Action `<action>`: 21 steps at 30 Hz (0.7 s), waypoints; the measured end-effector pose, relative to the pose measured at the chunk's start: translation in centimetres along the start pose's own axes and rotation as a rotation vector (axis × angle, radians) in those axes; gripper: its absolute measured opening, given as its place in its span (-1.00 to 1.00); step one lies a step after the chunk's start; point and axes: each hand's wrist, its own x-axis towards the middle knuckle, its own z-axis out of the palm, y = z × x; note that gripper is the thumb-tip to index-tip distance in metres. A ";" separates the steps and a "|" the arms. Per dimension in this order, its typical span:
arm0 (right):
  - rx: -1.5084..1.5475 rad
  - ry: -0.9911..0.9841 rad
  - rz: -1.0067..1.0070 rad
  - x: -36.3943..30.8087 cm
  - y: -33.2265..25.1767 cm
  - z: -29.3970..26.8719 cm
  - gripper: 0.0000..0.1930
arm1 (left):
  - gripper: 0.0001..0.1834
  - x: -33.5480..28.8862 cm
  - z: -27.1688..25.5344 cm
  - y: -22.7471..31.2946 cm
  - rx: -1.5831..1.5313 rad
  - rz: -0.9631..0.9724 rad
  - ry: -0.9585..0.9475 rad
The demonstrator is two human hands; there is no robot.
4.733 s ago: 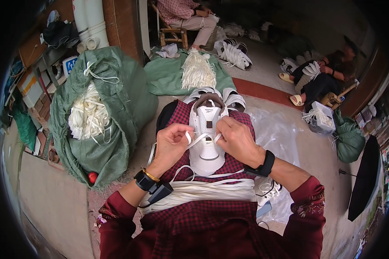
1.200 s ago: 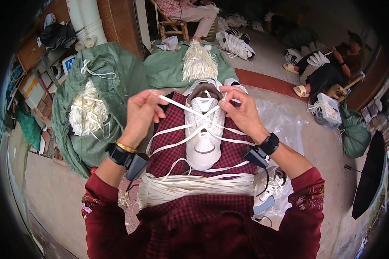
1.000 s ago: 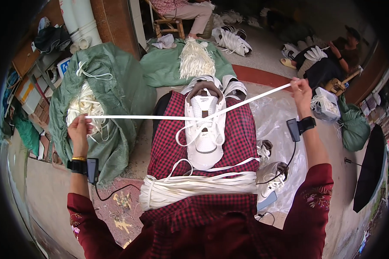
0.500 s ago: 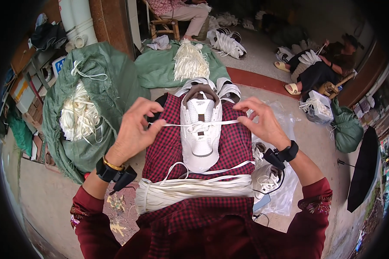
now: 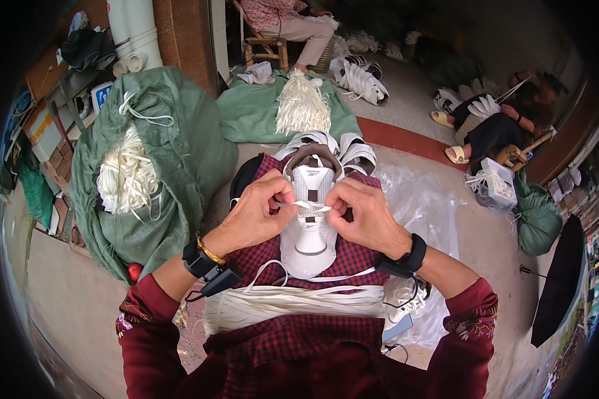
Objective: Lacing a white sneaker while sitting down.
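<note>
A white sneaker (image 5: 307, 259) with a brown collar lies on the red-and-black checked cloth (image 5: 356, 266) over my lap, its toe toward me. Over its tongue runs a white shoelace (image 5: 311, 207). My left hand (image 5: 263, 211) is closed in a pinch on the lace at the shoe's left side. On the other side, my right hand (image 5: 365, 216) pinches the same lace, a short span apart from the left. A thick bundle of white laces (image 5: 293, 309) is stretched across my lap below the toe, with a loose loop rising from it.
At left stands a green sack (image 5: 193, 126) of white laces. Beyond the shoe, more laces (image 5: 303, 103) lie on green cloth (image 5: 243, 116). Clear plastic sheeting (image 5: 419, 206) spreads at right, near a black umbrella (image 5: 559, 286). Two seated people (image 5: 279, 20) (image 5: 492, 126) are farther back.
Both hands have come inward from the shoe's sides to close over its tongue. The lace span between them has shortened from a wide, taut line.
</note>
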 end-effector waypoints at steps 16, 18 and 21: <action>-0.222 -0.137 -0.056 0.5 -1.3 0.0 -0.75 | -0.68 -0.6 -1.0 -0.8 0.296 0.239 0.106; -0.294 -0.202 -0.013 0.7 -1.7 -0.1 -0.79 | -0.70 -0.8 -0.9 -1.1 0.257 0.232 0.105; -0.283 -0.242 0.047 1.1 -2.2 -0.1 -0.84 | -0.71 -0.9 -0.7 -1.5 0.233 0.237 0.082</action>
